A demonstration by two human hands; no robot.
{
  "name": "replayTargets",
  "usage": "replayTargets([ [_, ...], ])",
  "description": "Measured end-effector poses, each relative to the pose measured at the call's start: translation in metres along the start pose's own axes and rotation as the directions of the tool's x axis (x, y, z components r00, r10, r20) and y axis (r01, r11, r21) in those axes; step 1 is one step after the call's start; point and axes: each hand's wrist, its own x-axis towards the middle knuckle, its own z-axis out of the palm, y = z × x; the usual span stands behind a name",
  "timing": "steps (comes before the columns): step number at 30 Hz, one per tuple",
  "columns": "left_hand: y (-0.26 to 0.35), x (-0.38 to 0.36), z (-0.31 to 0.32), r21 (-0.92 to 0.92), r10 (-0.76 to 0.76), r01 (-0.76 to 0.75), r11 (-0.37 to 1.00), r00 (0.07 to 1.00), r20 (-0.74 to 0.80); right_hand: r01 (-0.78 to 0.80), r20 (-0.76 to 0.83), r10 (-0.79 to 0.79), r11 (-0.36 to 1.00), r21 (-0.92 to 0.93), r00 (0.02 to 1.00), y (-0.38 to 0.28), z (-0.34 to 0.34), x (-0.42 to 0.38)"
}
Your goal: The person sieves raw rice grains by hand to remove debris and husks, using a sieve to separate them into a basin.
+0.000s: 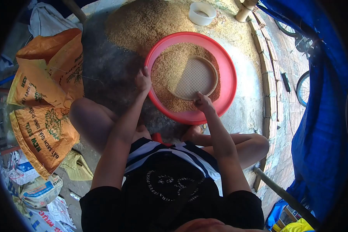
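A wide red plastic basin (pixel 231 79) sits on the floor in front of my crossed legs, with a layer of golden grain or husks (pixel 162 69) inside. On that layer lies a round sieve (pixel 199 79) with a pale mesh and a thin rim; some grain covers its left part. My right hand (pixel 203 103) grips the sieve's near rim, fingers closed. At the basin's left edge, my left hand (pixel 143 80) is closed on the basin's rim, its fingertips partly hidden.
Behind the basin spreads a large grain heap (pixel 131 23), with a translucent white tub (pixel 202 14) beside it. Orange printed sacks (pixel 46 127) lie on the left. Bricks (pixel 269 77) edge the floor on the right, near a blue tarp (pixel 317 135) and a bamboo pole (pixel 284 193).
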Motion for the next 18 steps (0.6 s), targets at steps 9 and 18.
replayTargets([
  [9, -0.003, 0.001, 0.003, 0.037, -0.015, 0.014, 0.999, 0.999, 0.043, -0.077, -0.063, 0.075, 0.997, -0.032, 0.995, -0.044, -0.004, -0.027],
  [18, -0.001, 0.002, 0.003, 0.043, 0.077, -0.075, 0.996, 0.995, -0.059, -0.210, 0.379, 0.123, 0.958, 0.196, 0.917, -0.030, -0.029, -0.033],
])
